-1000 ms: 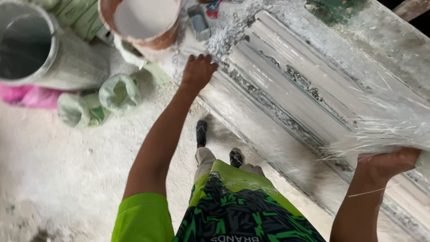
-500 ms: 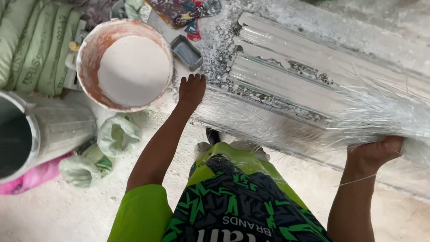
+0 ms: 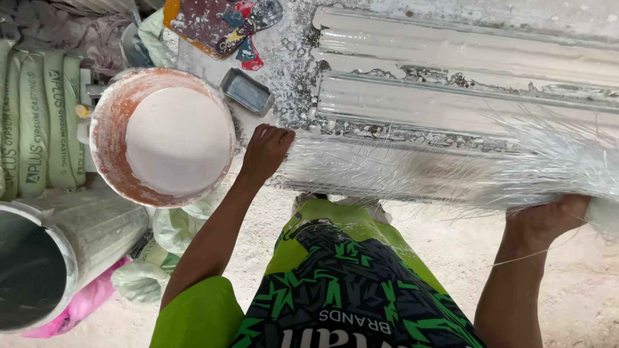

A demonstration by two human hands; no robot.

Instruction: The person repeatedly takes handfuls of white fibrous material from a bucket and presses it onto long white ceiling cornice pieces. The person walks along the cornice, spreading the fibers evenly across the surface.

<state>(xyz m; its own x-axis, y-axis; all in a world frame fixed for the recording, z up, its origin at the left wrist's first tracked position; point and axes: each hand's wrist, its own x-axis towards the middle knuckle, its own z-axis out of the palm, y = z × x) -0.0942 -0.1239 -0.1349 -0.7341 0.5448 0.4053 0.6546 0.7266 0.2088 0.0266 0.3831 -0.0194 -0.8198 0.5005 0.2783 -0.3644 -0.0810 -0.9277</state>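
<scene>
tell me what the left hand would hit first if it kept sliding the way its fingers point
Probably the small grey metal tray: the left hand points up and slightly left across the plaster-crusted bench, though depth is unclear.

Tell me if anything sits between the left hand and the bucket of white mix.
Nothing visible does. The left hand rests on the near end of the glass-fibre sheet on the mould, and the bucket stands just beside it, with only a bare strip of bench between. The small grey tray lies farther back, off that line.
</scene>
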